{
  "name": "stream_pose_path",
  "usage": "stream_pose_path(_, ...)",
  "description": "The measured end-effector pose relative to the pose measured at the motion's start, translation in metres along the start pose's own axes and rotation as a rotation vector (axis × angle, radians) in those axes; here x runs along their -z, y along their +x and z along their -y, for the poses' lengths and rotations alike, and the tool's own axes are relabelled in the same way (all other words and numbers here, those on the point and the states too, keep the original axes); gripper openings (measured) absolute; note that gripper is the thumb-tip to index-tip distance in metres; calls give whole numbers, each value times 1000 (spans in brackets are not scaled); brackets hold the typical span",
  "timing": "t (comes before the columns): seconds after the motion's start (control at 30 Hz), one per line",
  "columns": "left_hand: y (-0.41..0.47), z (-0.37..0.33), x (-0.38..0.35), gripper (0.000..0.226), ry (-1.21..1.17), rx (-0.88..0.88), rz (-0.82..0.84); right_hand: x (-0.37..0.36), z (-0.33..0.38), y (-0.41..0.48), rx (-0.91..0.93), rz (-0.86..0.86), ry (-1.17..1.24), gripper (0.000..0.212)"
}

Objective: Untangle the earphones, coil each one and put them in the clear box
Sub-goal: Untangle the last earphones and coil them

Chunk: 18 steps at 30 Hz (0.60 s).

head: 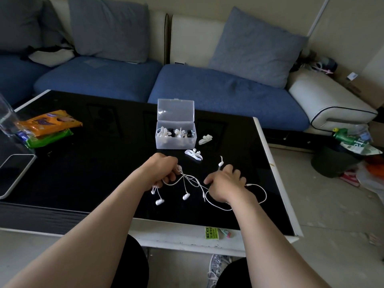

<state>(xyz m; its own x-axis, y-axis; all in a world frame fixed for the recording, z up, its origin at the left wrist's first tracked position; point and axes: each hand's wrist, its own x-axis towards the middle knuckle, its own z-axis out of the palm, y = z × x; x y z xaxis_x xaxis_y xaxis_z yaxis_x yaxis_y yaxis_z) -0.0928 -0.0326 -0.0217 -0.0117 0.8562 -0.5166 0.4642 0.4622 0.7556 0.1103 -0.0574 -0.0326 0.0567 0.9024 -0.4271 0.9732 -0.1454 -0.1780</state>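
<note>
The white earphones are a thin, soft string that weighs almost nothing; I think they will bend any way you pull them, and they will knot up tighter if you tug hard; the little buds at the ends are hard and smooth, so I would hold the cord close to a knot and ease it loose, not yank on a bud; the tangle hangs between the two hands, low over the black table, near its front edge; two buds dangle down under the left hand, and a long loose loop lies on the table by the right wrist; the left hand has its fingers curled tight round a bunch of cord; the right hand is curled round cord too, with one bud poking up past its fingers, but I cannot see just how its fingertips pinch; the clear box sits on the table just behind the hands with its lid standing open, and it already has some white and black earphones inside; two small white clips lie beside the box, and some snack packets lie far off to the left.
</note>
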Motion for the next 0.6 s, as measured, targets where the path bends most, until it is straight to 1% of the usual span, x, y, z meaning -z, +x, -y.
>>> stream_pose_path(0.07,1,0,0,25,-21,2,25,-2,7,0,61,28,-89,55)
stream_pose_path(0.1,1,0,0,25,-38,2,39,-2,9,0,85,26,-100,55)
stream_pose_path(0.13,2,0,1,26,-56,3,55,-2,11,0,107,14,-77,51)
stream_pose_path(0.2,3,0,2,26,-95,7,87,-2,15,-1,141,-4,12,36)
stream_pose_path(0.27,2,-1,3,27,-139,9,116,-2,18,-2,176,-17,29,21)
stream_pose_path(0.33,2,-1,4,28,-172,21,144,-4,20,1,219,-59,60,16)
stream_pose_path(0.4,2,-1,4,30,-204,22,190,-4,19,4,304,-93,228,22)
stream_pose_path(0.47,2,0,4,30,-253,2,230,-3,16,4,367,-64,388,26)
stream_pose_path(0.53,3,2,4,34,-261,-32,227,3,17,-2,356,24,486,24)
stream_pose_path(0.6,3,3,6,43,-226,-66,218,3,19,-4,322,95,567,35)
